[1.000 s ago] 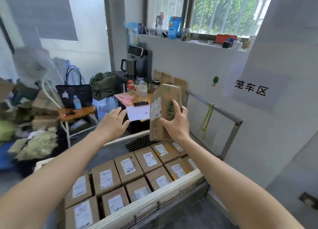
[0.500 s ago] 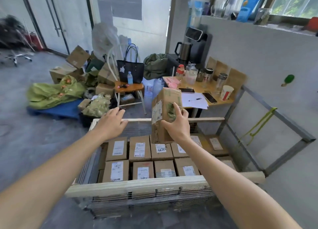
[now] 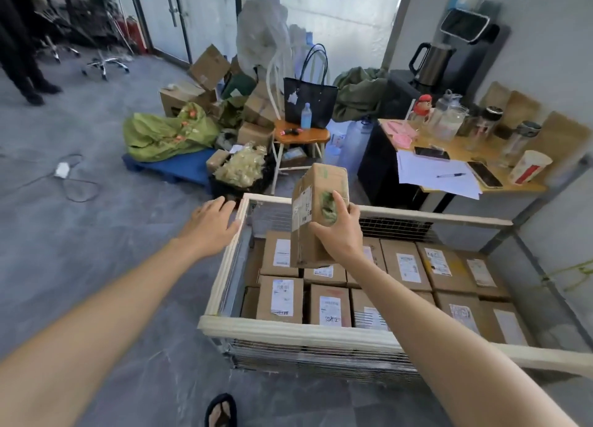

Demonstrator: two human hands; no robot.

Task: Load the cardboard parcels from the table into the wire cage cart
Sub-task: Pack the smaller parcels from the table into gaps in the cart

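I note the right hand (image 3: pixel 340 235) clamped on one parcel (image 3: pixel 313 216), thumb pressed on its near face beside a green patch, the other fingers hidden behind it. The parcel stands on end, slightly tilted, a white label on its left face, and it is held in the air over the far left part of the cart (image 3: pixel 288 330). The left hand (image 3: pixel 208 224) is apart and holds nothing, fingers straight and spread at the cart's left rail; I cannot tell whether it touches. Inside the cart, labelled boxes (image 3: pixel 282 298) lie packed side by side in rows, labels up. Beyond the far rail stands a worktop (image 3: pixel 462 150) with papers, phones, a paper cup and bottles. To its left a stool (image 3: pixel 301 136) carries a black handbag (image 3: pixel 309 102).
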